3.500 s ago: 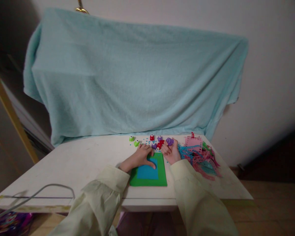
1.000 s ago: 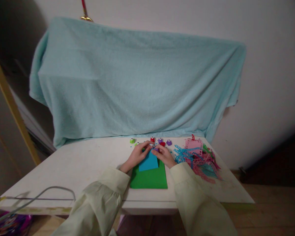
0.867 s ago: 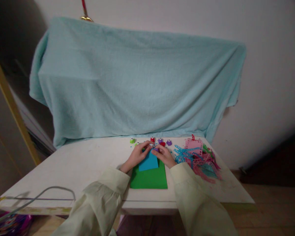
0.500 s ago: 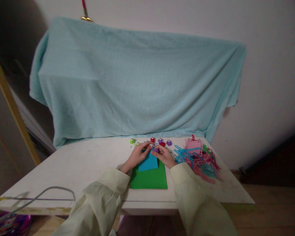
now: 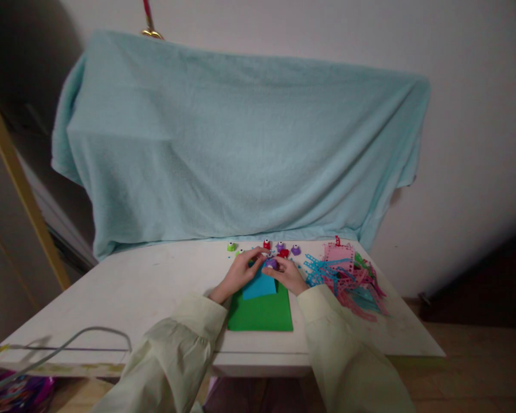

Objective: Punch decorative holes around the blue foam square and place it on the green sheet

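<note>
My right hand (image 5: 289,274) has its fingers closed around a small purple craft paper punch (image 5: 271,263) at the far edge of a blue sheet of paper (image 5: 260,287). My left hand (image 5: 239,272) grips the left side of that sheet, fingers reaching toward the punch. Beneath lies a green sheet or pad (image 5: 260,314). Just beyond my hands are a red punch (image 5: 267,244), two more purple punches (image 5: 281,246) and light green ones (image 5: 231,246), one partly behind my left hand. Whether the paper sits inside the punch's slot is too small to tell.
Right of my hands lies a pile of punched paper strips and scraps (image 5: 348,278), pink, blue and green. A light blue blanket (image 5: 249,143) hangs behind the white table (image 5: 167,292). A grey cable (image 5: 94,328) loops over the front left edge.
The purple punch has turned slightly in my right fingers, and more of it shows now. My left hand stays almost in place on the blue paper.
</note>
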`<move>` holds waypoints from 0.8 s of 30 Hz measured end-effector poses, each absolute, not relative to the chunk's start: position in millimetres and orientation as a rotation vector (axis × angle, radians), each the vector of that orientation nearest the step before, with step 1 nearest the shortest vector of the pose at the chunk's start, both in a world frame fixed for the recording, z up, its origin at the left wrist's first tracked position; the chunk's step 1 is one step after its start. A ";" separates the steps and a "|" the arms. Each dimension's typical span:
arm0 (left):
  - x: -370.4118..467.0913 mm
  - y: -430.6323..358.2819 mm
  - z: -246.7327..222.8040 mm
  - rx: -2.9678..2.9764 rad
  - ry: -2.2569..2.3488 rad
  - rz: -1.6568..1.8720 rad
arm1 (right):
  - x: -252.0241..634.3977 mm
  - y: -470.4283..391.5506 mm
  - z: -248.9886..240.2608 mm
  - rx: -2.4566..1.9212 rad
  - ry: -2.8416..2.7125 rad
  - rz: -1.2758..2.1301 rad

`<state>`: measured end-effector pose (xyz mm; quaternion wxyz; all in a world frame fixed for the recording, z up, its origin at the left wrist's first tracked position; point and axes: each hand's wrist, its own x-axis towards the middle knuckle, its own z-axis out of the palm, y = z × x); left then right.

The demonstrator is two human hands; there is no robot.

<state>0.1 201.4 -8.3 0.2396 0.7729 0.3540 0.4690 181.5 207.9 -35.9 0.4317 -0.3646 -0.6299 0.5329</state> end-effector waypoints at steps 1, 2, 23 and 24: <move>0.1 201.5 -8.5 2.117 0.969 1.285 | 181.5 207.6 -35.5 -0.905 -1.580 1.317; 0.0 201.6 -8.8 2.118 0.968 1.286 | 181.5 207.3 -35.0 -0.902 -1.593 1.302; 2.1 198.4 -7.4 2.108 0.952 1.295 | 182.0 202.7 -25.3 -0.920 -1.653 1.201; 2.1 198.3 -7.1 2.110 0.951 1.295 | 182.0 202.5 -25.0 -0.919 -1.649 1.203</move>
